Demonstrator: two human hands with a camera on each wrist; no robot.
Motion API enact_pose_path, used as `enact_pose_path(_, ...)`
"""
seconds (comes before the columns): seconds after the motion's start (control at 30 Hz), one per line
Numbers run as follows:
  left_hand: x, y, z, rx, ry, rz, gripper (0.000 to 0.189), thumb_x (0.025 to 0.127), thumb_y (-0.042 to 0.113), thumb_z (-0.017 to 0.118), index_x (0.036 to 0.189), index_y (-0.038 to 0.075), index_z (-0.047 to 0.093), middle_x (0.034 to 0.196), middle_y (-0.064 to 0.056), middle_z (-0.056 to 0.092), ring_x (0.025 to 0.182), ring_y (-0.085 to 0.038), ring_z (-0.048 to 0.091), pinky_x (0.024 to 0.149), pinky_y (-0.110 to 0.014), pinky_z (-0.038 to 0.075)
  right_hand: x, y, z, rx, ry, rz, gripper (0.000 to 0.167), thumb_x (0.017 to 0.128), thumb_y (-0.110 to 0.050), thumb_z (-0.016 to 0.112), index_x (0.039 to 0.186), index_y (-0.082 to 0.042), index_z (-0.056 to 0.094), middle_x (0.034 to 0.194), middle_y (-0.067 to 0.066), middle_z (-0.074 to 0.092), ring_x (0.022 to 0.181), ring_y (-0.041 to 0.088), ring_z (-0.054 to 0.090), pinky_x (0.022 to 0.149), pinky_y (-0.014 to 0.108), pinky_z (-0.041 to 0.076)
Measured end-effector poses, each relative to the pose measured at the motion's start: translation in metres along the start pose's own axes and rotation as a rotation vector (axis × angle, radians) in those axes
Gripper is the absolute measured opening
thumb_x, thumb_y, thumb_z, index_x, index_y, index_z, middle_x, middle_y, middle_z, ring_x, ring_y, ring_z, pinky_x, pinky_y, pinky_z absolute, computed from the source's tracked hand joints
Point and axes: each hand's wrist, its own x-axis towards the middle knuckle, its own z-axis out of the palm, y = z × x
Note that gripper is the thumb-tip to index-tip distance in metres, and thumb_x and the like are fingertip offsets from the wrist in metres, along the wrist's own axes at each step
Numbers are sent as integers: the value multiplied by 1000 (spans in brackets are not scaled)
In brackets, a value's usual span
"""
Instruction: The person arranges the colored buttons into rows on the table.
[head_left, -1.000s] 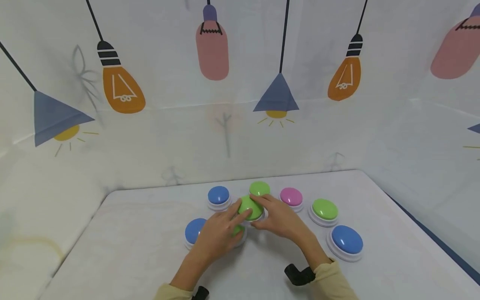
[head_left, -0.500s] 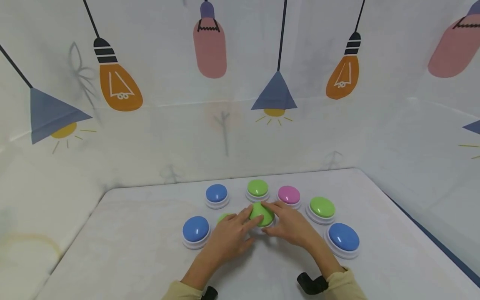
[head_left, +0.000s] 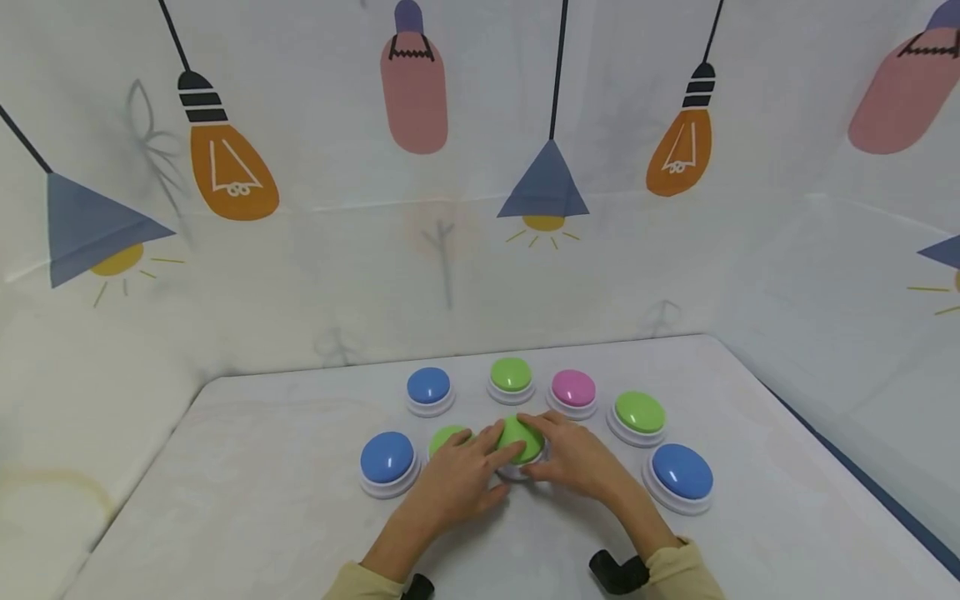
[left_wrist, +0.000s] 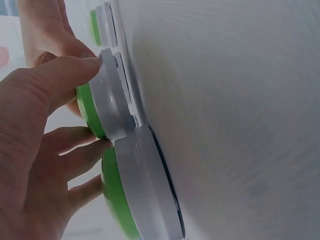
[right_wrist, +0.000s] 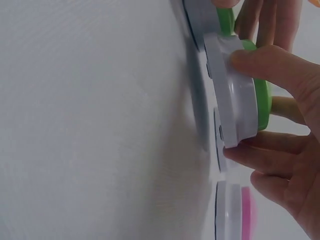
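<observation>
Both hands hold one green push button [head_left: 517,437] with a white base, at the middle of the table. My left hand [head_left: 459,483] has its thumb on the base's rim and fingers across its side, seen in the left wrist view. From the other side my right hand [head_left: 577,454] grips it, thumb on the white base [right_wrist: 240,95] and fingers round the edge. It stands slightly tilted in the right wrist view. A second green button [head_left: 444,437] sits close to its left, partly hidden by the left hand, whose fingers reach near it.
Round them stand a far-left blue button [head_left: 429,386], a back green button [head_left: 511,374], a pink button [head_left: 573,388], a right green button [head_left: 640,412], a right blue button [head_left: 682,472] and a near-left blue button [head_left: 387,457]. A printed cloth wall [head_left: 337,275] rises behind the table.
Both hands have carried the held green button rightward and then toward the person, down beside the second green button. It no longer overlaps the back green button. The head view has shifted slightly.
</observation>
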Motion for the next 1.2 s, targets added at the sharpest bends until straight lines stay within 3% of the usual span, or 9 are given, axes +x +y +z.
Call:
enact_pose_path(0.43, -1, 3, -1, 30, -51, -6, 55, 87, 44, 72, 137, 30, 56, 144, -13, 54, 124, -23, 59, 105, -46, 45, -1, -4, 9, 37, -11, 3, 69, 76, -25, 84, 137, -10, 56, 119, 8, 61, 101, 23, 64, 90, 47, 54)
enact_pose_path(0.83, -2, 5, -2, -11, -81, -21, 56, 87, 43, 72, 139, 29, 56, 146, -14, 52, 129, -24, 56, 108, -48, 42, -6, -8, 7, 35, -30, 25, 68, 79, -27, 81, 139, -11, 54, 121, 10, 60, 100, 25, 64, 88, 49, 54)
enact_pose_path(1.2, -4, 6, -3, -50, -82, -24, 55, 86, 40, 73, 138, 28, 57, 145, -15, 52, 128, -27, 56, 107, -50, 43, -9, -5, 3, 65, -47, 12, 69, 80, -28, 80, 141, -9, 52, 129, 13, 59, 113, 30, 62, 95, 52, 51)
